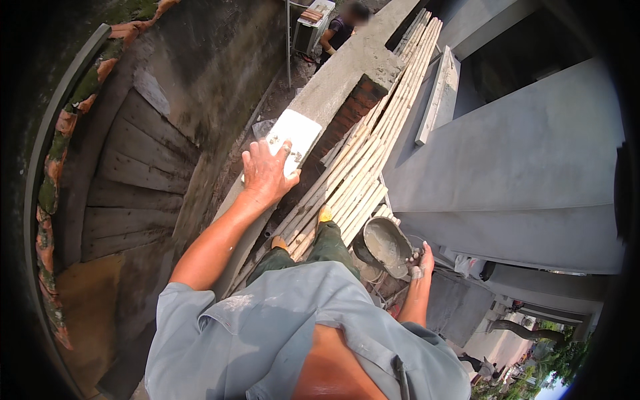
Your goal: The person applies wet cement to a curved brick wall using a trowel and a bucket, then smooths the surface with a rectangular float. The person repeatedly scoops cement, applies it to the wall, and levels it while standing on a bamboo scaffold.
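Observation:
My left hand point(265, 175) presses on the lower end of a white rectangular board point(294, 138), its fingers bent over the edge and smeared with grey. The board rests on the mortar-topped wall point(333, 90); a handle, if it has one, is hidden. Down to the right, my right hand point(420, 261) is beside the rim of a dark bucket point(385, 244) containing wet grey mortar. Its fingers are curled and coated in grey, and what they hold, if anything, cannot be made out.
I stand on a bundle of bamboo poles point(363, 157) running along the wall. Exposed red bricks point(357, 107) show on its side. A plank point(439, 97) leans by the grey wall point(513, 153) at right. A co-worker point(339, 30) is below, near an outdoor unit point(312, 28).

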The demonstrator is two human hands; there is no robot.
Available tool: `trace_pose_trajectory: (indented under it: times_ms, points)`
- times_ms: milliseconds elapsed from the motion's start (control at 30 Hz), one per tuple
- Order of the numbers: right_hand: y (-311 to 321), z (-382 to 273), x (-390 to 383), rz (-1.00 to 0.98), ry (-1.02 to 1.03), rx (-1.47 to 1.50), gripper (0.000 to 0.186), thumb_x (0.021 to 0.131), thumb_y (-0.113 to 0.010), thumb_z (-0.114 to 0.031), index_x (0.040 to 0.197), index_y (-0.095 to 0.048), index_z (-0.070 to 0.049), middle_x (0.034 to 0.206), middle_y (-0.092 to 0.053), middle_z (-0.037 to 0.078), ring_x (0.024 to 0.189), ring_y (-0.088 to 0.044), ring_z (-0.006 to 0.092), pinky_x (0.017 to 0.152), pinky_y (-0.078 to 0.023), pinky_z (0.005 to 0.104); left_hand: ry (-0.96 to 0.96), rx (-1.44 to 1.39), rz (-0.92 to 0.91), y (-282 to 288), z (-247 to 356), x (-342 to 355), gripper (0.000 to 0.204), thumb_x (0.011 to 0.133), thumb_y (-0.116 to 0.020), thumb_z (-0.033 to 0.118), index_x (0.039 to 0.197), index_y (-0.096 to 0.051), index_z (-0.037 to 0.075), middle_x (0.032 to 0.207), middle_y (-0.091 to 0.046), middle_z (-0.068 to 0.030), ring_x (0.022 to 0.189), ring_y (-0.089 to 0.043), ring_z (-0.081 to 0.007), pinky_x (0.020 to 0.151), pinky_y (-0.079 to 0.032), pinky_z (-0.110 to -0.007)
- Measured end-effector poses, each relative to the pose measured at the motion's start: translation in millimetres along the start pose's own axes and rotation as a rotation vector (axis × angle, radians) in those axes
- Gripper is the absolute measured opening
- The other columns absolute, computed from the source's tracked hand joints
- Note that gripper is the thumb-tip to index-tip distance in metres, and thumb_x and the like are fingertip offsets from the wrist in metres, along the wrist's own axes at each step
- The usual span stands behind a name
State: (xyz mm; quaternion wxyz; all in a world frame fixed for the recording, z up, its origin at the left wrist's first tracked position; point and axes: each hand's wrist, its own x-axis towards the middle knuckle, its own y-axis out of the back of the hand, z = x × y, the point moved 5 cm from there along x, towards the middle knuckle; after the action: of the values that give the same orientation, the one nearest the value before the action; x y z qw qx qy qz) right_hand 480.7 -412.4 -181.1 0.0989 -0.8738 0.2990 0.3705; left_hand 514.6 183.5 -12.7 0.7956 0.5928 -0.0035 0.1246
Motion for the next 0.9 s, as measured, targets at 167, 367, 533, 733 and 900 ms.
trace_pose_trajectory:
  times_ms: [167, 367, 533, 733, 900]
  points:
    - [-49, -18, 49, -0.057, -0.05, -0.029, 0.043, 0.096, -0.067, -0.047, 0.069, -0.054, -0.016, 0.051, -0.047, -0.001, 0.044, -0.045, 0.022, 0.048, -0.041, 0.0386, -0.005, 0.007, 0.011, -10, 13, 42, 0.073, 0.078, -0.081, 0.044, 0.143, -0.061, 0.017, 0.117, -0.053, -0.0208, 0.107, -0.047, -0.035, 0.087, -0.038, -0.048]
    - [-97, -16, 100, -0.166, -0.065, -0.049, 0.037, 0.095, -0.067, -0.048, 0.075, -0.058, -0.018, 0.053, -0.047, -0.002, 0.046, -0.044, 0.0214, 0.052, -0.041, 0.0412, 0.018, 0.051, 0.01, -33, 42, 130, 0.073, 0.079, -0.08, 0.046, 0.143, -0.061, 0.017, 0.113, -0.054, -0.0193, 0.105, -0.047, -0.0334, 0.086, -0.037, -0.047]
    - [-130, -33, 128, -0.143, -0.076, 0.009, 0.025, 0.098, -0.066, -0.039, 0.083, -0.061, -0.019, 0.057, -0.048, -0.004, 0.045, -0.044, 0.0188, 0.05, -0.041, 0.0387, 0.003, 0.085, 0.009, -49, 72, 230, 0.071, 0.081, -0.079, 0.047, 0.143, -0.062, 0.017, 0.11, -0.056, -0.0193, 0.105, -0.048, -0.0332, 0.085, -0.038, -0.047]
    - [-147, -52, 138, -0.103, -0.086, -0.003, 0.025, 0.095, -0.074, -0.033, 0.085, -0.06, -0.015, 0.058, -0.051, -0.002, 0.044, -0.049, 0.0152, 0.045, -0.044, 0.0365, 0.017, 0.101, -0.082, -76, 105, 346, 0.071, 0.084, -0.074, 0.05, 0.145, -0.062, 0.018, 0.118, -0.058, -0.0213, 0.112, -0.05, -0.0352, 0.089, -0.04, -0.048]
    - [-153, -71, 147, -0.054, -0.042, -0.046, 0.021, 0.095, -0.075, -0.03, 0.092, -0.068, -0.01, 0.061, -0.057, -0.001, 0.044, -0.052, 0.0137, 0.042, -0.045, 0.0308, 0.005, 0.113, -0.057, -105, 134, 443, 0.07, 0.085, -0.073, 0.053, 0.144, -0.064, 0.017, 0.122, -0.059, -0.0223, 0.118, -0.05, -0.0369, 0.093, -0.041, -0.05]
